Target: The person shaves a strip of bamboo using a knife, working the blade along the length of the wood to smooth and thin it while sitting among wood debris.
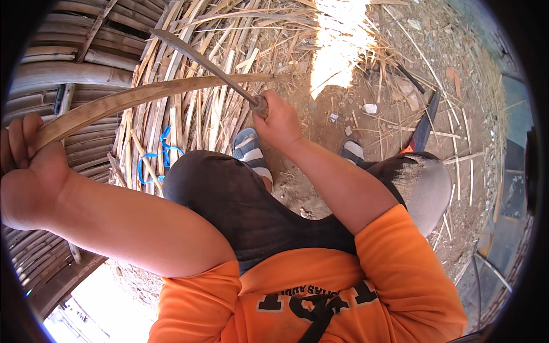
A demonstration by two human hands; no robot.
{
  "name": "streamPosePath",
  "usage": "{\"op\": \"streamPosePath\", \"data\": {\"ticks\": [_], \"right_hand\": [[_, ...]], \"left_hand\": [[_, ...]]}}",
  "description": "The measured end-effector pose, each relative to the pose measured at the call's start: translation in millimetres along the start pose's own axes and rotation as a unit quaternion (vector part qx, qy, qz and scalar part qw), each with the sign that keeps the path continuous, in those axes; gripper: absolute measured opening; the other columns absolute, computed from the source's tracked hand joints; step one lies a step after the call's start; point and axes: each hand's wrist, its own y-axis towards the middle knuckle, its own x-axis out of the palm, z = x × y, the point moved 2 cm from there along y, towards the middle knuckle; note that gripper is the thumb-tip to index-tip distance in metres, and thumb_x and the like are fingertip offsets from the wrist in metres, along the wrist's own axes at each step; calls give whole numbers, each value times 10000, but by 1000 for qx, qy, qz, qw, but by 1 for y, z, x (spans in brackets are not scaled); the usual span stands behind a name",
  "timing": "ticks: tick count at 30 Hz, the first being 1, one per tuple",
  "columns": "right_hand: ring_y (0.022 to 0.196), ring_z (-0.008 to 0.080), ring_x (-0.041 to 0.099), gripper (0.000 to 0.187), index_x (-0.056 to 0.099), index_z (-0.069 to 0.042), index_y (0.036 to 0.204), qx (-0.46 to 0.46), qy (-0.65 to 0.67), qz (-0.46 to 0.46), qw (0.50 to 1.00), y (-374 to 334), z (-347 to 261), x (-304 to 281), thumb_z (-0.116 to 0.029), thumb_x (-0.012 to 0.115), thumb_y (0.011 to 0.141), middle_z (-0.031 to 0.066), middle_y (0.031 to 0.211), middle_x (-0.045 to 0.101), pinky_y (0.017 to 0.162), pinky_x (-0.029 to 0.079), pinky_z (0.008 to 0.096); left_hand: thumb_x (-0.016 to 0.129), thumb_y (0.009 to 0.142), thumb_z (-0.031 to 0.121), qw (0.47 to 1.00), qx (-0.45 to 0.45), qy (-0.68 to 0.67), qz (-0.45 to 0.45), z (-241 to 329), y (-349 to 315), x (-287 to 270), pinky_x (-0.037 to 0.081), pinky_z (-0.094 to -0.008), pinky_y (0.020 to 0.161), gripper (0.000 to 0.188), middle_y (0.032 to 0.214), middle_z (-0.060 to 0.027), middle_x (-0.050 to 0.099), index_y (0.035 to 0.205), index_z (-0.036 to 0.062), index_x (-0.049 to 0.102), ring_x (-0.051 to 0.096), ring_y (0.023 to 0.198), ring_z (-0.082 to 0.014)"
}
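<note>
My left hand [35,171], at the far left, has its fingers wrapped round one end of a long bamboo strip [128,100]. The strip curves away from it toward the middle, over a heap of split bamboo. In my right hand [279,123] is the handle of a long-bladed knife [200,60]. Its blade slants up and to the left, crossing the bamboo strip in this view. Whether the blade touches the strip I cannot tell.
Split bamboo pieces [189,108] lie heaped beyond my left knee, with a blue strap [164,150] among them. A slatted bamboo wall [74,74] stands at the left. A saw [424,123] with a dark blade and orange-red handle lies beyond my right knee. Thin slivers litter the dirt floor.
</note>
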Motion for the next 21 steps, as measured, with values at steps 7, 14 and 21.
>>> {"op": "streamPosePath", "data": {"ticks": [7,14,21], "right_hand": [[1008,418,660,323,600,-15,1079,306,-231,-117,916,-39,129,-12,-126,679,785,244,1035,688,847,522,508],[936,408,669,354,622,-8,1086,351,-39,-82,932,-40,117,5,-184,680,784,240,964,686,793,524,467],[881,414,663,372,597,-22,1088,108,-32,-29,993,-6,19,3,-187,708,773,256,910,653,772,509,496]], "left_hand": [[521,779,153,996,-33,-4,88,4,-17,27,181,-289,496,310,585,11,201,603,158,266,183,482,-125],[529,759,138,993,9,54,104,3,-23,37,192,-299,514,324,602,4,182,613,153,240,174,506,-138],[545,763,66,990,17,72,116,3,-22,33,196,-308,517,310,626,-7,214,613,127,281,176,515,-143]]}}
